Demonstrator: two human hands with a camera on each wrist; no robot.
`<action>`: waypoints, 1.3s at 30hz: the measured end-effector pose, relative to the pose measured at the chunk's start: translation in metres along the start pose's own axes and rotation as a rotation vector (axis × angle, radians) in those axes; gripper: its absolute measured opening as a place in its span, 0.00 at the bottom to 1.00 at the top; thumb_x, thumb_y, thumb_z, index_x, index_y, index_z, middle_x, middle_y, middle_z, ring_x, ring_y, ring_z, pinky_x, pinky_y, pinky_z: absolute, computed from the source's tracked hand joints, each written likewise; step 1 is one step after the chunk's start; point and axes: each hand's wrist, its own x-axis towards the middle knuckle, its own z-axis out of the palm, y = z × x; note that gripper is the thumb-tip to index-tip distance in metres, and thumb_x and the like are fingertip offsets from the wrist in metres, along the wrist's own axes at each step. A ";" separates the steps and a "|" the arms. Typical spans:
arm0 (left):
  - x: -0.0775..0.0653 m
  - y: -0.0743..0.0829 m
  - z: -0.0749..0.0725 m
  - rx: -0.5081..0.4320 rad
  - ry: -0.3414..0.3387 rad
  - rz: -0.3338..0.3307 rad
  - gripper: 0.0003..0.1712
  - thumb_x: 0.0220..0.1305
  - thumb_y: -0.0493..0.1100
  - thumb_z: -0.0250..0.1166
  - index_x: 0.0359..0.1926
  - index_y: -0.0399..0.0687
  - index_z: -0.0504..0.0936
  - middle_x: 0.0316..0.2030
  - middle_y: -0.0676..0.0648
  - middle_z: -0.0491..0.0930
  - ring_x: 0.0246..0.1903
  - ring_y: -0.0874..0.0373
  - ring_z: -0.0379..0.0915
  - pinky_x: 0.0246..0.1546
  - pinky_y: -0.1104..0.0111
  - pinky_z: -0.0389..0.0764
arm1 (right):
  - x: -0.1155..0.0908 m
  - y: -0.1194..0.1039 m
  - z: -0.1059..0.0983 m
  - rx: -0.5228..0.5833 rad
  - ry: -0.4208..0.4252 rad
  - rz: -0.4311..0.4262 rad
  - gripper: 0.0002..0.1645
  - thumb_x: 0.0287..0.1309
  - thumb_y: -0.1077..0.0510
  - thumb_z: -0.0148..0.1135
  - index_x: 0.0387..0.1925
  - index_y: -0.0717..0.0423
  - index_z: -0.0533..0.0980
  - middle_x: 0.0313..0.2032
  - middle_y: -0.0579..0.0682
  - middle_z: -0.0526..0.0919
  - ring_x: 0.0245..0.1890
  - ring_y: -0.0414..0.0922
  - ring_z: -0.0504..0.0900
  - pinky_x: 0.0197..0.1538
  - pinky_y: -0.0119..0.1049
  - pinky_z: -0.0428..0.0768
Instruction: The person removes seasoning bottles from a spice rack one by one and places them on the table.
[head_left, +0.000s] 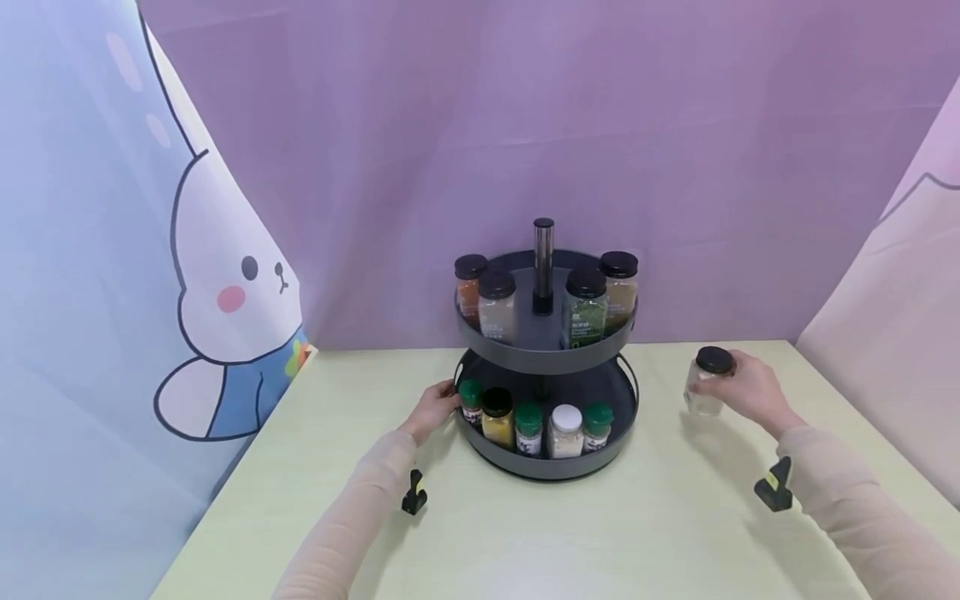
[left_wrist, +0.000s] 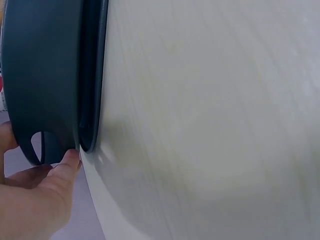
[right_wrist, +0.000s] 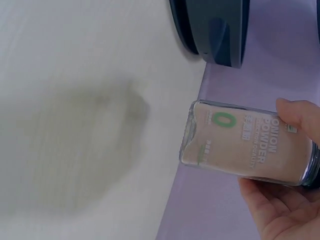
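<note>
A dark two-tier spice rack [head_left: 551, 358] stands on the table, with a round tray on each level. My left hand [head_left: 433, 408] grips the left side of the lower tray; in the left wrist view its fingers lie by the handle cutout in the tray wall [left_wrist: 42, 70]. To the right of the rack, my right hand [head_left: 753, 387] holds a clear jar [head_left: 703, 400] with a black lid, above the table. The right wrist view shows the label of this onion powder jar [right_wrist: 250, 142], full of pale powder, with thumb and fingers on its opposite sides.
On the upper tier stand several black-lidded spice jars [head_left: 585, 312] around a metal post [head_left: 543, 262]. Along the lower tray's front are several small jars with green, black and white lids [head_left: 566, 433]. A purple curtain [head_left: 390, 167] hangs behind the pale table [head_left: 540, 542].
</note>
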 end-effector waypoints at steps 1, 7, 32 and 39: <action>-0.001 0.000 0.000 0.001 0.001 -0.001 0.30 0.66 0.38 0.50 0.64 0.27 0.56 0.62 0.31 0.62 0.63 0.40 0.57 0.63 0.54 0.63 | 0.000 0.001 0.000 -0.001 0.002 0.005 0.37 0.46 0.45 0.67 0.48 0.70 0.71 0.42 0.70 0.79 0.41 0.63 0.78 0.37 0.49 0.75; -0.003 0.000 0.001 0.004 0.003 -0.004 0.30 0.65 0.38 0.50 0.64 0.27 0.56 0.62 0.30 0.61 0.63 0.40 0.56 0.63 0.54 0.63 | -0.003 0.010 0.002 -0.001 0.008 0.035 0.38 0.46 0.44 0.67 0.48 0.70 0.70 0.41 0.70 0.79 0.41 0.64 0.77 0.38 0.51 0.75; -0.005 0.004 0.001 0.034 -0.004 -0.015 0.31 0.65 0.39 0.50 0.65 0.28 0.55 0.63 0.31 0.61 0.63 0.41 0.57 0.63 0.53 0.63 | -0.007 0.036 0.013 0.004 -0.023 0.109 0.46 0.46 0.41 0.66 0.52 0.76 0.65 0.48 0.76 0.72 0.47 0.72 0.71 0.44 0.60 0.72; -0.005 0.004 0.002 0.017 -0.006 -0.001 0.31 0.65 0.38 0.49 0.65 0.25 0.54 0.63 0.29 0.59 0.63 0.39 0.56 0.62 0.52 0.63 | -0.009 0.036 0.013 0.009 -0.025 0.113 0.44 0.47 0.42 0.66 0.51 0.76 0.65 0.48 0.76 0.73 0.46 0.71 0.71 0.43 0.60 0.73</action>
